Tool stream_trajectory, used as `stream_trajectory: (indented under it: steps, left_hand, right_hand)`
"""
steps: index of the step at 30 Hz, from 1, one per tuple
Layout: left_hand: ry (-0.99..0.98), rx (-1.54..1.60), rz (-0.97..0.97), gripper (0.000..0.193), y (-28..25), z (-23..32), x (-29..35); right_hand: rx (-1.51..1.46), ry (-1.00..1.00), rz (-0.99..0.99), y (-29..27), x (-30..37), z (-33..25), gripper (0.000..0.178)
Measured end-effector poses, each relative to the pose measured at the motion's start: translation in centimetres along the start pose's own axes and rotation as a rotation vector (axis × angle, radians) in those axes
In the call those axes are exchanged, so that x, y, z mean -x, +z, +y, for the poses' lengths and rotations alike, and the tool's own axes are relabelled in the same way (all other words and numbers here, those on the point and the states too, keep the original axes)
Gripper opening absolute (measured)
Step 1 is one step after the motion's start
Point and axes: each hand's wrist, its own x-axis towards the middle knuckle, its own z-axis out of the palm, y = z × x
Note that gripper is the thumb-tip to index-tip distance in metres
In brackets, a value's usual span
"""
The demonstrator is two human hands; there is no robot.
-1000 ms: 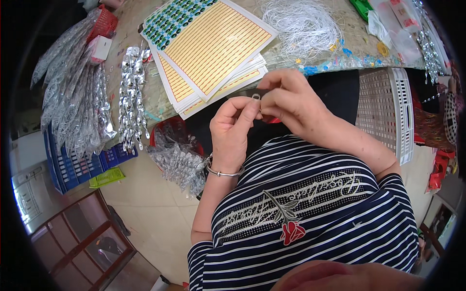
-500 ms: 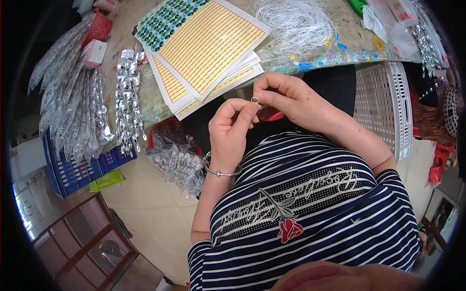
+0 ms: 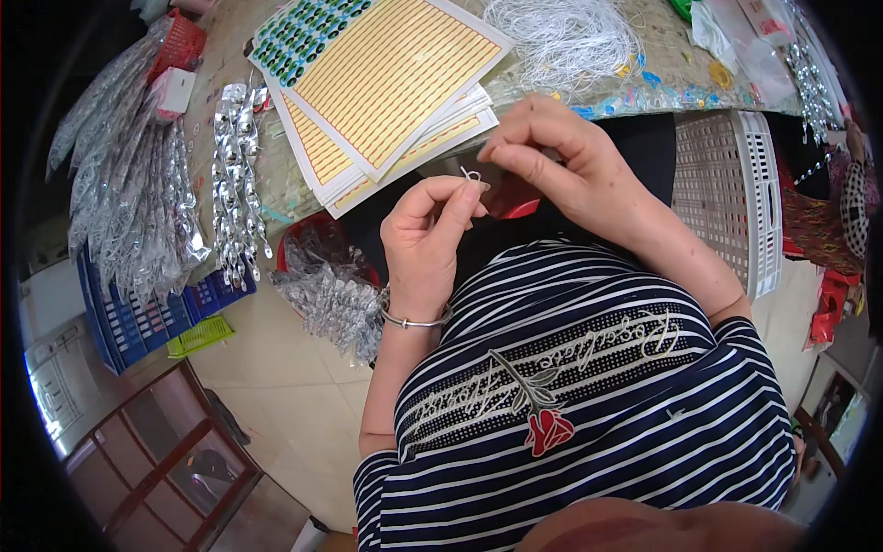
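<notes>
My left hand (image 3: 425, 225) is closed in a pinch, its thumb and forefinger gripping a small loop of white cord (image 3: 472, 174) that sticks up above the fingertips. My right hand (image 3: 566, 161) is raised just to the right of the loop and apart from it. Its thumb and forefinger tips come together, but whatever may be between them is too small to see. Beyond both hands, a tangled heap of white cord (image 3: 561, 46) lies on the table. Printed sheets (image 3: 395, 87) in yellow with red lines and blue-green ovals are stacked at the table's near edge.
Silver foil strips (image 3: 241, 175) and clear-wrapped bundles (image 3: 133, 202) hang over the table's left edge. Below them, a red tub (image 3: 317, 225) holds more wrapped pieces. A white plastic basket (image 3: 722, 202) stands at the right. Blue racks (image 3: 138, 313) are at the lower left.
My right hand has moved up and away from the left hand, separating from the cord loop. My left hand has shifted slightly left and still grips the loop.
</notes>
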Motion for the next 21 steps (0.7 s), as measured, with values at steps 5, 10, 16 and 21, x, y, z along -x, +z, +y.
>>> stream_trajectory:
  steps: [5,10,16,21]
  left_hand:
    - [0.050,-0.109,-0.017,0.010,0.1,0.0,0.0]
    - [0.108,-0.180,-0.064,0.011,0.0,-0.5,-0.1]
    - [0.186,-0.272,-0.073,0.010,0.0,-1.2,-0.2]
    - [0.291,-0.496,-0.067,0.008,0.1,-0.5,-0.3]
  right_hand:
    - [0.151,-0.075,-0.027,0.4,0.7,-0.5,0.009]
    - [0.271,-0.104,-0.012,0.4,0.7,-0.5,0.009]
    - [0.440,-0.236,0.039,0.5,0.3,-0.5,0.004]
    - [0.504,-0.328,0.045,0.7,0.0,0.0,0.012]
